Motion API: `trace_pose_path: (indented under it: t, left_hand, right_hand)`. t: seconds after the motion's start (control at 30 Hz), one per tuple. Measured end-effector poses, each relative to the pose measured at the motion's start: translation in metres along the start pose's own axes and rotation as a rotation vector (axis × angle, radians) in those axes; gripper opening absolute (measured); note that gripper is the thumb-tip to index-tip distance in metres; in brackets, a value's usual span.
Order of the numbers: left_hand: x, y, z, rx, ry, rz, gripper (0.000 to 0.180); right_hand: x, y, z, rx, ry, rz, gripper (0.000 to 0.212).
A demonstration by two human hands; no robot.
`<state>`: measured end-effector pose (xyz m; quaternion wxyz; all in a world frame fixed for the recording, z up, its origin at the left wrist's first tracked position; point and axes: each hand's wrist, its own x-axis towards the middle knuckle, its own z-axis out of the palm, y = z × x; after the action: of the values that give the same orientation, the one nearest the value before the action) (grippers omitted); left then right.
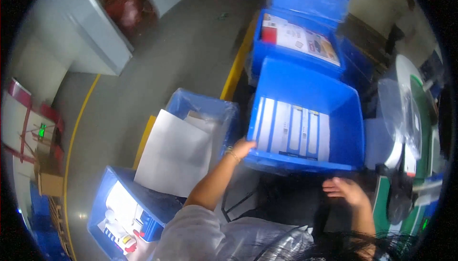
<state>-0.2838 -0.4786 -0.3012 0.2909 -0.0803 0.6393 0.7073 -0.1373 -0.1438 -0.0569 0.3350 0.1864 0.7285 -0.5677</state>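
In front of me is a large blue plastic bin (305,77), tilted so that its inside faces me. Several flat white boxes with blue edges (296,129) stand in a row at its bottom. My left hand (242,148) grips the bin's near left corner, fingers wrapped over the rim. Below the near right edge, my right hand (346,190) is apart from the bin, its fingers stretched out and slightly blurred, with nothing in it.
Behind stands another blue bin with printed packages (300,41). To the left are a plastic-lined blue bin (202,101), a large white sheet (174,153) and a blue bin holding white items (124,213). A green-edged work surface (381,203) lies right. Yellow lines (86,103) mark the floor.
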Motion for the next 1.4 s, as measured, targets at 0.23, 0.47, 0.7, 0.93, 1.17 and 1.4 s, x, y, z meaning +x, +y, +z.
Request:
trace_pose_path:
  t: [0.23,0.47,0.7,0.93,1.17,1.4]
  left_hand:
    - [-0.012,0.012,0.016,0.251,0.097,0.012,0.032]
    - [0.011,0.009,0.007,0.296,0.182,0.038,0.047]
    - [0.02,0.003,-0.017,0.263,0.138,-0.062,0.042]
    - [0.0,0.035,0.002,0.228,0.144,-0.2,0.054]
    - [0.016,0.017,-0.001,0.293,0.318,-0.094,0.052]
    - [-0.028,0.061,0.078,0.435,0.304,-0.062,0.04]
  right_hand:
    - [0.106,0.07,-0.013,0.573,0.215,0.208,0.08]
    - [0.11,0.163,-0.056,0.744,0.453,-0.15,0.058]
    - [0.155,0.167,-0.056,1.034,0.465,-0.051,0.074]
    - [0.163,0.148,-0.05,1.076,0.487,-0.102,0.052]
    - [0.174,0.144,-0.057,1.094,0.434,-0.209,0.045]
    - [0.191,0.178,-0.136,1.068,0.463,-0.108,0.044]
